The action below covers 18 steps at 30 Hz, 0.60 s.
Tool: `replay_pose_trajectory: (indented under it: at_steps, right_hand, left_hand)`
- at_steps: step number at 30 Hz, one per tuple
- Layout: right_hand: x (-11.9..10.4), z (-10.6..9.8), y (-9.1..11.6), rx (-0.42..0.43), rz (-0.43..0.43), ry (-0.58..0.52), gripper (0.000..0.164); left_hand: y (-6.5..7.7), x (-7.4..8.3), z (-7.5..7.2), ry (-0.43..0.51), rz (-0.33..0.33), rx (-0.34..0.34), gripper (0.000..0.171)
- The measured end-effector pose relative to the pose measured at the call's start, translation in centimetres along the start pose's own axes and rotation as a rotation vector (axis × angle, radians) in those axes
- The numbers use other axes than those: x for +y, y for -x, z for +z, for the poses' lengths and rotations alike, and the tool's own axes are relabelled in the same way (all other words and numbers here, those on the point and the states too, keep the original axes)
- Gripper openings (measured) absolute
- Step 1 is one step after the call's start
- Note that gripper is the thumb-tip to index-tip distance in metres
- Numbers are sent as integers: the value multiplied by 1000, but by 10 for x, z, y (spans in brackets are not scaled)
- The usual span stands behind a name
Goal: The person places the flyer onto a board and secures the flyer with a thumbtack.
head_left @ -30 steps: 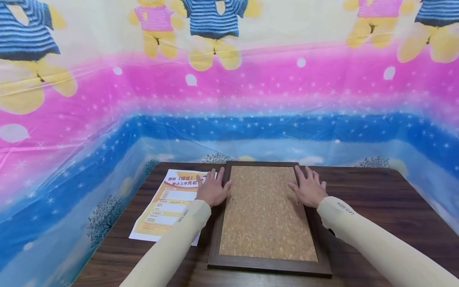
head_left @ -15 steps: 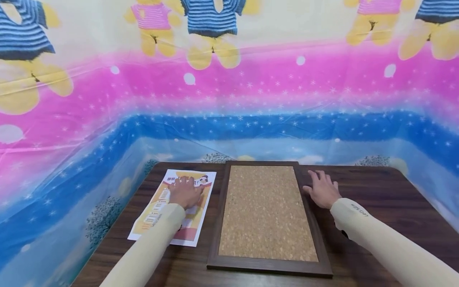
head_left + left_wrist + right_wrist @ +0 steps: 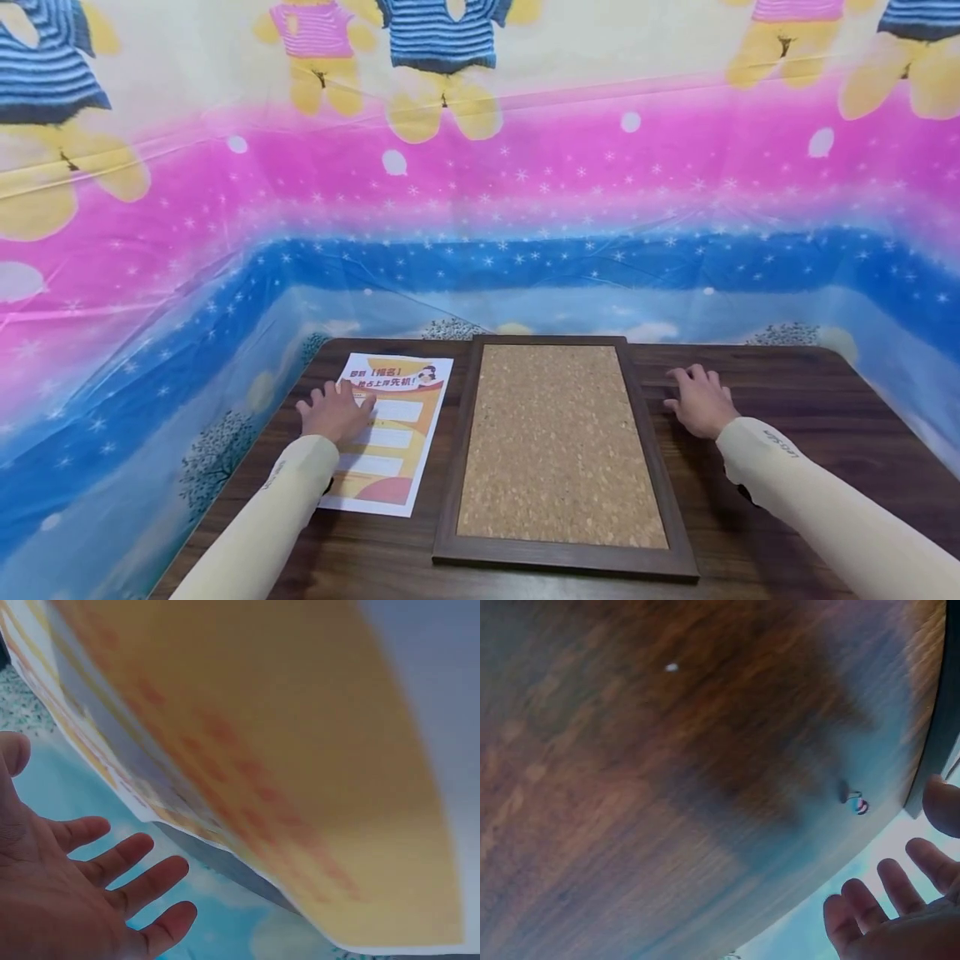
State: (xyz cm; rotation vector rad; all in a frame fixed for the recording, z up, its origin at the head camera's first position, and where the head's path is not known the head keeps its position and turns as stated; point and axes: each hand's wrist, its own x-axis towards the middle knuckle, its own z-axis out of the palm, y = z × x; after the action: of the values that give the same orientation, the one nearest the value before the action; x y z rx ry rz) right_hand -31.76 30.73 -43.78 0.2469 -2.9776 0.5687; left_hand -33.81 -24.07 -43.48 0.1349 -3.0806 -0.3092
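My left hand (image 3: pixel 335 414) is over the left part of a printed flyer (image 3: pixel 392 433), fingers spread. In the left wrist view its fingers (image 3: pixel 154 881) are apart and hold nothing, with the yellow printed sheet beside them. A cork board (image 3: pixel 558 446) in a dark brown frame lies flat between my two hands. To the right of that frame my right hand (image 3: pixel 702 402) is low over the brown table, fingers loosely bent around nothing. The right wrist view has a tiny red-and-white thing (image 3: pixel 859 803) on the tabletop near the fingers; its kind is too small to make out.
The dark wood-grain table (image 3: pixel 810 400) is closed in at the back and sides by a printed cloth (image 3: pixel 555 267) with bears and snowflakes. A small white speck (image 3: pixel 672 667) shows on the table in the right wrist view.
Both hands have left the sides of the cork board and moved outward: the left across the flyer to its left part, the right over the table to the right. Board and flyer stay put.
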Motion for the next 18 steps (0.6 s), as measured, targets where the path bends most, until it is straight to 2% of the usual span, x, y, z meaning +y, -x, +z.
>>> replay_pose_trajectory:
  at_steps: [7, 13, 18]
  right_hand:
    - [8, 0, 1, -26, 10, -70, 42]
    - [11, 1, 1, -35, 7, -60, 41]
    - [13, 1, -1, -37, -2, -25, 37]
  left_hand:
    - [6, -9, -1, 13, 1, -3, 70]
    - [6, -13, -1, -2, -3, -13, 71]
    - [6, -19, -2, -18, -36, -52, 74]
